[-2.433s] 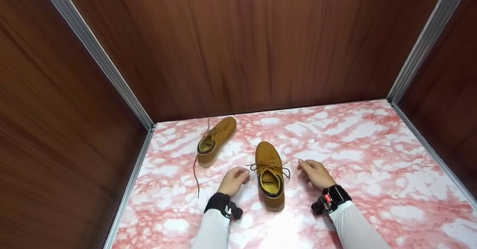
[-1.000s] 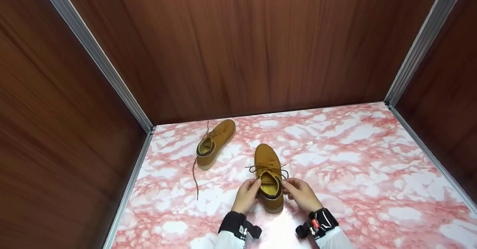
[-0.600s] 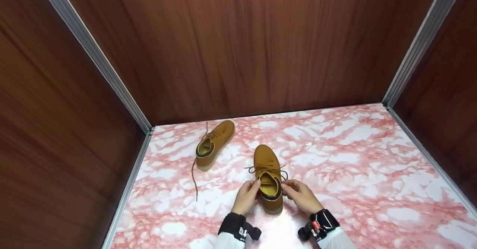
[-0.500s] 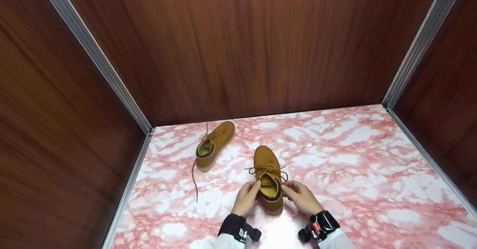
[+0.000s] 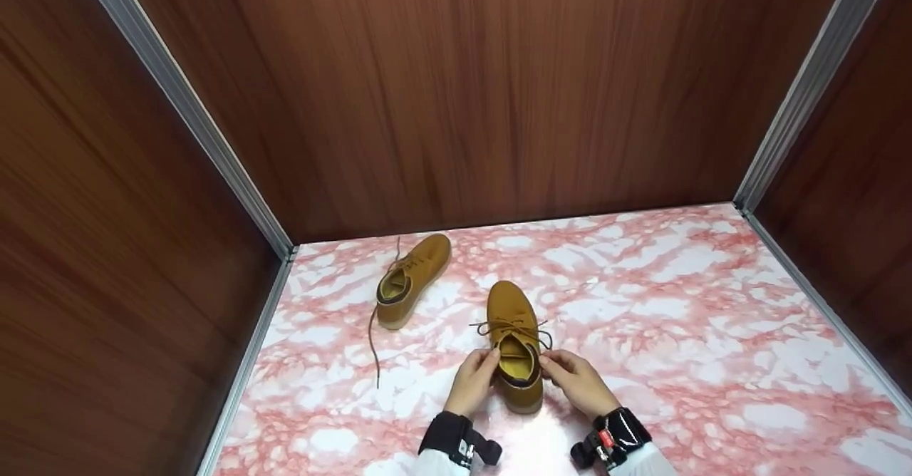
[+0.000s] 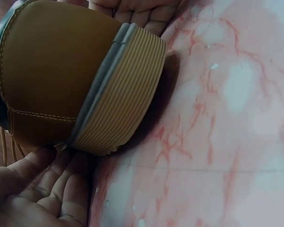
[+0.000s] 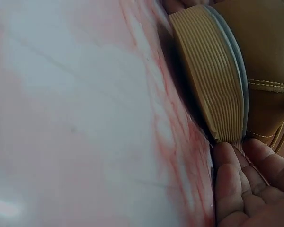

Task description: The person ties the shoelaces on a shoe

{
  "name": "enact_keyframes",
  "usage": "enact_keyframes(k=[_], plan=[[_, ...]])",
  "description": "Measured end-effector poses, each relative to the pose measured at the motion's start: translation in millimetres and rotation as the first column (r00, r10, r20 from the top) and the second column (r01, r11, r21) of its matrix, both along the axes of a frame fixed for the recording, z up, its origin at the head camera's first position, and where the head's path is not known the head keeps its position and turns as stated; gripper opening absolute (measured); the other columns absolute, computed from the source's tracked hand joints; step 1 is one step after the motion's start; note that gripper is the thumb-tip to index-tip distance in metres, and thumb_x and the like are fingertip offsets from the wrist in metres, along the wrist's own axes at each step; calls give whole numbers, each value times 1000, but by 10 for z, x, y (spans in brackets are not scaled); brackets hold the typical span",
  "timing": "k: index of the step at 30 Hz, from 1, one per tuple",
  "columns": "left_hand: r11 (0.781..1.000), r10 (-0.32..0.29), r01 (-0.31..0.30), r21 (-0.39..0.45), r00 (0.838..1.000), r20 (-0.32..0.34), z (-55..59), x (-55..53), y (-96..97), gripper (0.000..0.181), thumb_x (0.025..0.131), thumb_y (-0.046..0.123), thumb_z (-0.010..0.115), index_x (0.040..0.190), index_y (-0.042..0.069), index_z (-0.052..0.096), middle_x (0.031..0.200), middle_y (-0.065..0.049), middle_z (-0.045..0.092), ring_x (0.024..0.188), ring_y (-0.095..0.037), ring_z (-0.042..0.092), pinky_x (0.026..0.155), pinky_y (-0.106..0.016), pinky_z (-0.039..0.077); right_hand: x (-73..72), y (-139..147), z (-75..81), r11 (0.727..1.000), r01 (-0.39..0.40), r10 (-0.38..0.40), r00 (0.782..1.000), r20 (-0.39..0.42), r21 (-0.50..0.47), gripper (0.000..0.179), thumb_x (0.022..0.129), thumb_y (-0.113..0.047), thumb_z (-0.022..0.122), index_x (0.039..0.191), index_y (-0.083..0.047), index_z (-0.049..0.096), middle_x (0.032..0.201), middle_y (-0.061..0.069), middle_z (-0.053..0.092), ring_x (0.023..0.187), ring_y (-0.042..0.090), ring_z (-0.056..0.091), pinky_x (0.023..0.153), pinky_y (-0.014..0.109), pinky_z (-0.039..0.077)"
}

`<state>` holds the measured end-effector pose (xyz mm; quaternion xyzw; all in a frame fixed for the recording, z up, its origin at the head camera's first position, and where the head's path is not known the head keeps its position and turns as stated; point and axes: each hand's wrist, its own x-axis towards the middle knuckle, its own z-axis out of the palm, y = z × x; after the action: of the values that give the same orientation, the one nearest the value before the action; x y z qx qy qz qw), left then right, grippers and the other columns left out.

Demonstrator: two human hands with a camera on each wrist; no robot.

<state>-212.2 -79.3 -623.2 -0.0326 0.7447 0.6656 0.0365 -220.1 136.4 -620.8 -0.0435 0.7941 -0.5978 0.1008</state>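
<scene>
Tan leather-look lace-up shoe point(image 5: 511, 312), gripped from both sides
The left hand point(image 5: 472, 382) and right hand point(image 5: 581, 385) clamp opposite flanks of its rear half; it sits upright on the pink-and-white marbled worktop point(image 5: 677, 340).

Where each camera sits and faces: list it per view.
Head: on the head, facing forward and down at near shoe and far shoe; left hand, right hand, sleeves show.
Left wrist: on that wrist, facing the near shoe's heel; left hand at bottom, right at top.
Right wrist: on that wrist, same heel; right hand at bottom, left at top.
Wrist views share the ribbed sole.
</scene>
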Motion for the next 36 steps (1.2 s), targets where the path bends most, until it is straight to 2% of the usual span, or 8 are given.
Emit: enact_keyframes(k=[6, 11, 18, 22, 26, 31, 36], plan=[[1000, 13, -13, 2, 1000, -3, -9, 6, 24, 34, 106, 33, 58, 116, 1, 66, 113, -14, 72, 98, -12, 62, 90, -30, 52, 3, -10, 11, 1000, 10, -10, 1000, 20, -12, 42, 106, -36, 61, 129, -1, 66, 120, 13, 74, 104, 17, 68, 97, 35, 53], [1000, 13, -13, 3, 1000, -12, 10, 16, 32, 32, 105, 32, 59, 115, 2, 66, 111, -15, 72, 96, -12, 61, 88, -31, 51, 6, -27, 34, 999, 4, -2, 999, 35, -45, 42, 105, -35, 62, 129, 0, 65, 126, 16, 72, 108, 17, 69, 103, 39, 54], [1000, -1, 1, 29, 1000, -9, 61, -2, 44, 33, 105, 32, 60, 114, 1, 66, 102, -8, 68, 92, -14, 57, 83, -30, 48, -32, -32, 93, 1000, 7, -7, 1000, 9, -19, 41, 104, -34, 65, 125, 1, 67, 114, 13, 74, 99, 14, 67, 91, 31, 53], [1000, -13, 12, -12, 1000, -15, 81, -2, 43, 31, 105, 31, 60, 110, 1, 66, 93, -2, 63, 87, -15, 56, 79, -28, 46, -47, -22, 125, 1000, 4, -3, 1000, 28, -23, 42, 103, -33, 65, 125, 3, 67, 102, 7, 71, 91, 14, 64, 83, 28, 53], [999, -11, 10, -35, 1000, -22, 114, -3, 56, 31, 104, 32, 61, 107, 2, 67, 89, 1, 60, 84, -15, 55, 77, -28, 46, -57, -7, 157, 1000, 1, 0, 999, 42, -25, 44, 103, -35, 65, 124, 4, 67, 95, 5, 68, 86, 16, 63, 78, 30, 55], [1000, 21, -21, -22, 1000, -17, 164, -6, 94, 32, 105, 33, 60, 107, 3, 67, 94, 0, 63, 89, -13, 55, 83, -30, 47, -71, 18, 217, 1000, -12, 12, 999, 42, 3, 47, 103, -39, 64, 124, 3, 68, 104, 10, 73, 89, 16, 67, 83, 36, 59], [999, 26, -27, -45, 999, -38, 217, -44, 114, 31, 105, 34, 61, 105, 4, 68, 97, -3, 67, 91, -12, 56, 86, -31, 47, -108, 36, 298, 999, -9, 8, 1000, 15, 38, 47, 103, -40, 64, 125, 1, 69, 113, 12, 75, 95, 15, 69, 89, 33, 58]])
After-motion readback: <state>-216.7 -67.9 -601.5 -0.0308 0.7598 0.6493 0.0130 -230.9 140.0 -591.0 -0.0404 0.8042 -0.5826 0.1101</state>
